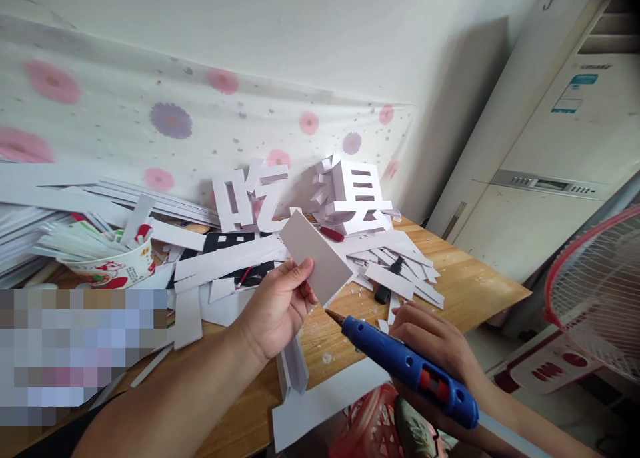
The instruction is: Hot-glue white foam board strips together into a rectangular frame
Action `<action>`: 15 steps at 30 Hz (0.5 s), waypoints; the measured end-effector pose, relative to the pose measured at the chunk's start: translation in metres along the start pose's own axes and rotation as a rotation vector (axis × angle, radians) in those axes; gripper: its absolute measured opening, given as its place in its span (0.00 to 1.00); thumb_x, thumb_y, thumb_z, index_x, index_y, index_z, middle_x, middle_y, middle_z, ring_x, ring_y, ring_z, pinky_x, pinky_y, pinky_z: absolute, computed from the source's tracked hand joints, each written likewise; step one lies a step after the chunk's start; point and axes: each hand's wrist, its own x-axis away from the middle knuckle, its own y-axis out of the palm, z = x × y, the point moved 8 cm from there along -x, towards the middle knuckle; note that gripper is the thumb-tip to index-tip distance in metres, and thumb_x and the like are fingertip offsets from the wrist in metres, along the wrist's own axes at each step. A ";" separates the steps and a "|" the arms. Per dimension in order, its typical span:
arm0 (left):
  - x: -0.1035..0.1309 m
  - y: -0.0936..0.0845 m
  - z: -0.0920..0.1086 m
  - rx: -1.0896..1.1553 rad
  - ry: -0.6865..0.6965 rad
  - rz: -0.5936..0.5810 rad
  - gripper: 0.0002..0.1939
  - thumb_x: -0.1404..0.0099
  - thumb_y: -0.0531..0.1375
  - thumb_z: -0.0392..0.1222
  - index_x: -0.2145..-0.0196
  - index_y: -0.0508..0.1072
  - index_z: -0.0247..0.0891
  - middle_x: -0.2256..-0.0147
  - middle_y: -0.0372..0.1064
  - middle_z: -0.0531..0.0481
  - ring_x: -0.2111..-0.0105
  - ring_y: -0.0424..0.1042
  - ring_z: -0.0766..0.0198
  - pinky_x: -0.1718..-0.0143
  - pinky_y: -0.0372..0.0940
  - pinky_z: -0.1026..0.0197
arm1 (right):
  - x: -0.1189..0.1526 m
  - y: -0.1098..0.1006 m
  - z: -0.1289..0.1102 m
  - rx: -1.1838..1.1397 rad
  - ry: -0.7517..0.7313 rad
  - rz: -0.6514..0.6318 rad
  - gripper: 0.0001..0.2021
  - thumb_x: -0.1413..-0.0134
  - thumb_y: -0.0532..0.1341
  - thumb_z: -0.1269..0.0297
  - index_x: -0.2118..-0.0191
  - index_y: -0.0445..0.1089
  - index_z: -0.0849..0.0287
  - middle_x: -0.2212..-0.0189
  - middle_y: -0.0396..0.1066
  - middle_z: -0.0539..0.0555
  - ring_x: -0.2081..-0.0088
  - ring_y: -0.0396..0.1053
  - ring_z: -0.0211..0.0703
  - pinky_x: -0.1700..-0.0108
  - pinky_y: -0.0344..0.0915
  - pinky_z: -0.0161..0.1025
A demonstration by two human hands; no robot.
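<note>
My left hand (pixel 287 291) pinches a white foam board piece (pixel 317 255) by its lower left edge, thumb on top, holding it tilted above the table. In my right hand (pixel 435 338) is a blue hot glue gun (pixel 400 361), its nozzle pointing left and up. The nozzle tip sits just below the board's lower corner; whether they touch I cannot tell. A clear glue stick (pixel 510 438) runs out of the gun's back end. Behind the board stand white cut-out characters, one (pixel 250 195) on the left and another (pixel 357 195) on the right.
White strips (pixel 235 258) and offcuts cover much of the wooden table (pixel 480 288). A paper tub (pixel 113 268) full of strips stands left. A red-rimmed fan (pixel 595 291) is at right, with a pink basket (pixel 367 425) below the table edge. A tall white air conditioner (pixel 545 178) stands behind.
</note>
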 end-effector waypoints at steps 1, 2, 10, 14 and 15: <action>0.000 0.000 0.000 0.004 -0.005 -0.006 0.10 0.45 0.68 0.36 0.64 0.75 0.33 0.78 0.68 0.55 0.75 0.68 0.69 0.72 0.67 0.67 | 0.000 0.000 0.000 0.008 -0.003 0.003 0.06 0.43 0.53 0.65 0.68 0.64 0.60 0.73 0.57 0.52 0.71 0.56 0.42 0.67 0.54 0.40; 0.000 0.000 -0.001 0.010 -0.009 -0.009 0.10 0.45 0.67 0.36 0.64 0.75 0.33 0.78 0.66 0.55 0.77 0.66 0.70 0.74 0.65 0.68 | 0.000 -0.001 0.000 0.014 -0.010 0.010 0.06 0.42 0.53 0.65 0.68 0.63 0.60 0.73 0.56 0.52 0.71 0.56 0.42 0.66 0.55 0.41; 0.000 0.000 -0.004 0.027 -0.029 0.000 0.07 0.43 0.66 0.34 0.64 0.76 0.32 0.75 0.68 0.53 0.78 0.62 0.73 0.79 0.62 0.72 | 0.001 -0.004 0.000 0.050 -0.024 0.033 0.05 0.43 0.54 0.65 0.69 0.62 0.59 0.74 0.56 0.50 0.71 0.55 0.42 0.64 0.56 0.43; -0.001 0.000 -0.004 0.021 -0.023 -0.001 0.08 0.43 0.66 0.33 0.64 0.76 0.32 0.73 0.69 0.52 0.78 0.63 0.73 0.79 0.63 0.72 | 0.002 -0.006 0.001 0.086 -0.033 0.056 0.05 0.44 0.54 0.65 0.69 0.62 0.59 0.74 0.56 0.50 0.70 0.56 0.42 0.64 0.55 0.42; -0.001 -0.001 -0.004 0.020 -0.020 0.002 0.08 0.43 0.66 0.33 0.64 0.76 0.32 0.73 0.69 0.52 0.78 0.63 0.73 0.79 0.63 0.72 | 0.002 -0.007 0.001 0.090 -0.034 0.056 0.05 0.43 0.54 0.65 0.69 0.62 0.59 0.74 0.55 0.50 0.71 0.56 0.42 0.65 0.55 0.42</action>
